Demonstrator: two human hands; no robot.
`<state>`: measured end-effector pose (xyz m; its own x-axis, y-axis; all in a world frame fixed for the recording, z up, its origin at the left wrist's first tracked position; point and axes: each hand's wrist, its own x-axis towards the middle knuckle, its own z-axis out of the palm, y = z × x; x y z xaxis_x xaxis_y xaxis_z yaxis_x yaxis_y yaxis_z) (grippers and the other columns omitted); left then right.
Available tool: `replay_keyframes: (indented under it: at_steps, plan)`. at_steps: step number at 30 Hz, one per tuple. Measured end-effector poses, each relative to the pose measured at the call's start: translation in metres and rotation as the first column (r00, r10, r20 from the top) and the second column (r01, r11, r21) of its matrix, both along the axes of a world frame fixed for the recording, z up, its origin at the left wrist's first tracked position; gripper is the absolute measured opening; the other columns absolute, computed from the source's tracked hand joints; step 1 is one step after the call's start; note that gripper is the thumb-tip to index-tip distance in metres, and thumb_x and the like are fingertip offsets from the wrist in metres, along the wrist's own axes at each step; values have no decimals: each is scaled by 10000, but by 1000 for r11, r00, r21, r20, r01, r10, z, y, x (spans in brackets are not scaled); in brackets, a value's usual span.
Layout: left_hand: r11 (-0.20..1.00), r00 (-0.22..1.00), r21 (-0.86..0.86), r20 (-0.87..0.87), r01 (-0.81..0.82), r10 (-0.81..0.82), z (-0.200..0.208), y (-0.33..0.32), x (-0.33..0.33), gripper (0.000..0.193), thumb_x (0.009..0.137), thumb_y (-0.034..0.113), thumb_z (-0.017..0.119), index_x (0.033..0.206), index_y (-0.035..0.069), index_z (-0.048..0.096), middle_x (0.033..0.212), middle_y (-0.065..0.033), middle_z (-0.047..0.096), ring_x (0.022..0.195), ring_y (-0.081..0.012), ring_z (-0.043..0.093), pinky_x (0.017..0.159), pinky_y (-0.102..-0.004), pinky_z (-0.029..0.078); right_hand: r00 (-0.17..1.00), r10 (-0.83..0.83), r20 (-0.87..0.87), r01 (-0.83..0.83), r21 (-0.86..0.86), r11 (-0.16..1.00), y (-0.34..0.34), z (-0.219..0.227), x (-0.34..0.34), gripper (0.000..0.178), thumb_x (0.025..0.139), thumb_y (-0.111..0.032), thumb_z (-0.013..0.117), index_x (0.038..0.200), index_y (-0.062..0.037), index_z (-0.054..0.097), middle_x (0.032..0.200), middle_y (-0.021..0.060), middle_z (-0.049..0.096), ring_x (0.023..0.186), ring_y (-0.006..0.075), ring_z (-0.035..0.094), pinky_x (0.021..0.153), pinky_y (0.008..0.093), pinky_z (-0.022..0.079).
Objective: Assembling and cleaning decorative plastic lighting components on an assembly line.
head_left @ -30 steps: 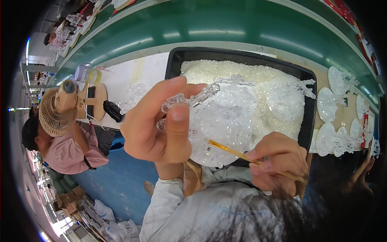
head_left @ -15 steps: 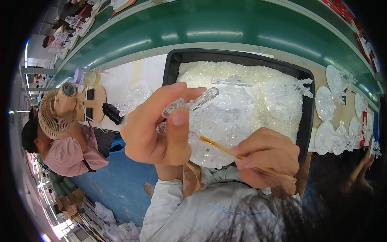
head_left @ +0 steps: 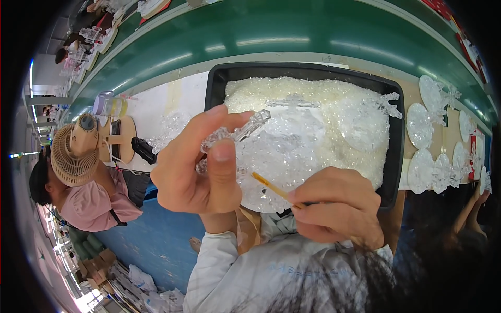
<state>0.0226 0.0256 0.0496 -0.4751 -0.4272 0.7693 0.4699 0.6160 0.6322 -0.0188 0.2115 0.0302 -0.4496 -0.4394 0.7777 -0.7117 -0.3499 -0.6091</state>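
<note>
Between the thumb and fingers of my left hand (head_left: 195, 164) is a clear faceted plastic piece (head_left: 250, 125), raised above the near left part of the black tray (head_left: 213, 86). My right hand (head_left: 339, 206) grips a thin brush (head_left: 274, 190) with a yellowish handle; its orange-yellow tip points up and left, toward my left hand, apart from the clear piece. Below both hands, a round clear disc (head_left: 255, 201) with clear parts around it lies at the tray's near side. Small clear granules (head_left: 334, 86) fill the tray. Another clear disc (head_left: 362, 128) rests on the granules at the right.
More clear disc pieces (head_left: 420, 125) stand on the table right of the tray. At the left are loose clear parts (head_left: 172, 122), a black object (head_left: 143, 150), a jar of yellow liquid (head_left: 117, 107) and a beige fan (head_left: 75, 151). A person in pink (head_left: 99, 206) sits at the left.
Both hands have shifted slightly left in the picture with the clear piece and the brush still held. The brush tip remains near the left hand.
</note>
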Motion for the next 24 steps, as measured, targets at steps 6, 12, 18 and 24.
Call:
replay_keyframes:
  at_steps: [6, 12, 18, 24]
  plan:
    - [1000, 1000, 12, -17, 20, -20, -3, 0, -2, 269, 924, 146, 690, 1039, -97, 697, 780, -167, 748, 649, -154, 673, 602, -228, 507, 997, 77, 1, -77, 33, 996, 2, 3, -1, 315, 614, 103, 783, 884, 14, 648, 856, 202, 703, 598, 263, 671, 505, 308, 533]
    - [999, 997, -29, -71, 40, -42, -6, -2, -2, 240, 900, 86, 695, 1064, -89, 702, 777, -161, 746, 653, -174, 696, 599, -232, 515, 1000, 7, 22, -8, 42, 999, 0, 11, 3, 287, 635, 95, 782, 878, 10, 654, 860, 193, 699, 616, 267, 672, 511, 319, 536]
    - [998, 997, -50, -70, 37, -40, -7, -2, 5, 217, 884, 71, 705, 1047, -72, 719, 773, -148, 746, 657, -192, 717, 587, -228, 516, 999, 27, -38, -20, 174, 985, -6, 16, 11, 228, 685, 50, 768, 872, -13, 653, 869, 170, 693, 652, 280, 676, 528, 316, 543]
    - [993, 997, -114, 61, 44, -38, 1, -9, 6, 212, 859, 31, 687, 1047, -60, 728, 757, -119, 748, 574, -115, 642, 498, -197, 434, 997, 8, -77, 9, 212, 977, -6, 18, 9, 215, 676, 39, 760, 851, -14, 648, 876, 166, 692, 665, 274, 679, 536, 313, 545]
